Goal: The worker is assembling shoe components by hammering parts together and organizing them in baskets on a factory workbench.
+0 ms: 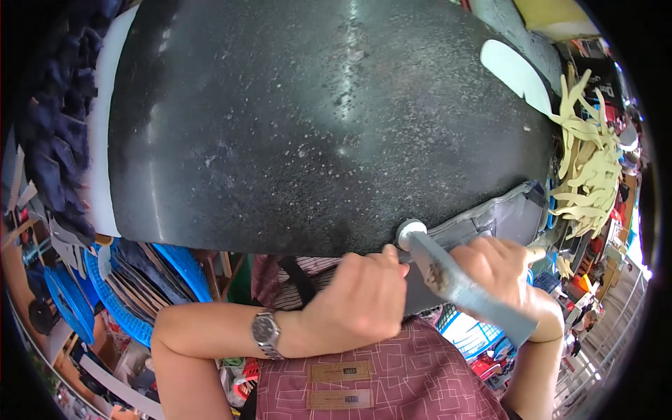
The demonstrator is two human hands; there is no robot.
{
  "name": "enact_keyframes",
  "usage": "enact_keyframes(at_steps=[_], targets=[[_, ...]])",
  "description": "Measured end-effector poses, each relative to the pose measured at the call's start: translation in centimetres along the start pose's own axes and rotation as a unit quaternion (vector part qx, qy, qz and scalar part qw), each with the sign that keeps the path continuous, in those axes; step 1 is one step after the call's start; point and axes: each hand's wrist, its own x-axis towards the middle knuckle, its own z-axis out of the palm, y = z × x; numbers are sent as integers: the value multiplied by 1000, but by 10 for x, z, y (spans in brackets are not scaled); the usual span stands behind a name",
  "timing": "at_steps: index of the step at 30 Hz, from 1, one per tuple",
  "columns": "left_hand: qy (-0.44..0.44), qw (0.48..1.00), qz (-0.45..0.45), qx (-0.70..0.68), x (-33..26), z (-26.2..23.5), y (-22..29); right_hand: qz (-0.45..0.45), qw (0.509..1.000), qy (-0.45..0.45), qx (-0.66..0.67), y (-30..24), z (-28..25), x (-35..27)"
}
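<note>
dark speckled worktop [315, 147] is filling the view, blue basket [124, 316] sitting lower left. right hand [493, 269] is wrapping around the hammer [470, 295] by its handle, likely for control of the heavy head. round face is sitting at the worktop's near edge, beside grey sheet [514, 213]. left hand [364, 294] is curling, thumb and finger pressing together nearby, seemingly steadying something; can't tell what.

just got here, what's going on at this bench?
A person is at work by a dark, speckled work surface. The right hand grips a grey, hammer-like tool, its round face near the surface's near edge. The left hand is closed beside it; what it pinches is hard to make out. A grey piece lies along the near right edge.
</note>
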Motion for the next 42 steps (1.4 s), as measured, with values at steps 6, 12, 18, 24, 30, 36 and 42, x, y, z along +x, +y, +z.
enact_keyframes(at_steps=[6, 12, 18, 24, 30, 36, 42], targets=[[33, 965, -110, -234, 17, 8, -12, 288, 879, 366, 104, 24, 18, -71], [-57, 877, -276, -389, 51, -40, -101, 386, 844, 364, -78, 50, 40, -117], [-70, 940, -221, -249, 34, -43, -367, 329, 852, 406, -24, 66, 93, -73], [163, 928, -78, -326, 150, -36, -126, 332, 727, 591, -104, 30, 118, -164], [-520, 570, 4, -636, 145, 22, 210, 736, 189, 600, -249, -81, 299, -473], [-567, 517, -276, -579, 118, 233, 377, 397, -252, 771, 430, -251, 501, -508], [-641, 412, -268, -590, 134, 225, 407, 430, -184, 789, 399, -233, 452, -477]])
